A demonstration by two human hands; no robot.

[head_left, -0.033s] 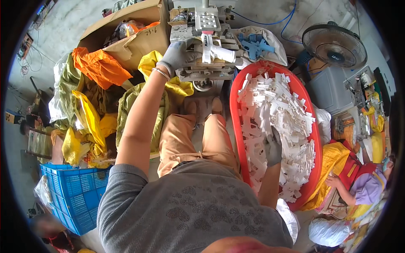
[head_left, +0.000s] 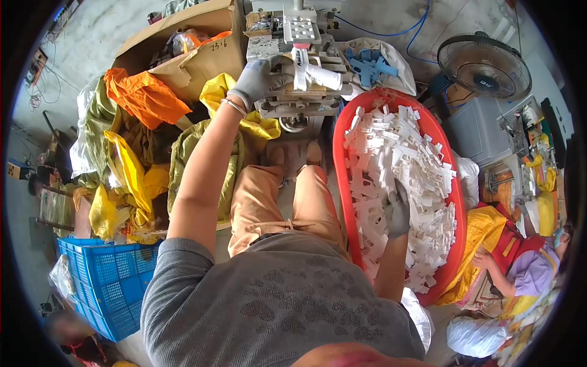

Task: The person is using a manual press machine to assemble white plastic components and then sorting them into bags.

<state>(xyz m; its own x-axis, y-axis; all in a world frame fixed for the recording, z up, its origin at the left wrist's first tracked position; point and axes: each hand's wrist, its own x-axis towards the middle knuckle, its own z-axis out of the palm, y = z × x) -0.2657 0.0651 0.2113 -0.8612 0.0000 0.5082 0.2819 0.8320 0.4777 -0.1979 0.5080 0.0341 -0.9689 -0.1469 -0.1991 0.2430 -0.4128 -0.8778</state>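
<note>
My left hand (head_left: 263, 81), in a grey glove, is at the left side of a machine (head_left: 299, 32). Its curled fingers close at the near end of a white gun-shaped plastic piece (head_left: 323, 77), which lies on the machine's fixture beneath a pink pad (head_left: 301, 46). Dark marking shows on the piece's upright part. My right hand (head_left: 396, 214), gloved too, rests in a long red tub (head_left: 340, 177) on a heap of loose white plastic pieces (head_left: 422, 159). Its fingers are apart and point into the heap; some fingertips are partly hidden among the pieces.
Light blue plastic pieces (head_left: 370, 66) fill a white sack right of the machine. A fan (head_left: 486, 66) stands beyond the tub. On the left are a cardboard box (head_left: 202, 67), yellow and green sacks (head_left: 131, 171) and a blue crate (head_left: 113, 284). Another person (head_left: 532, 269) sits far right.
My right hand has moved very slightly up and to the right among the white pieces. My left hand stays in place at the machine.
</note>
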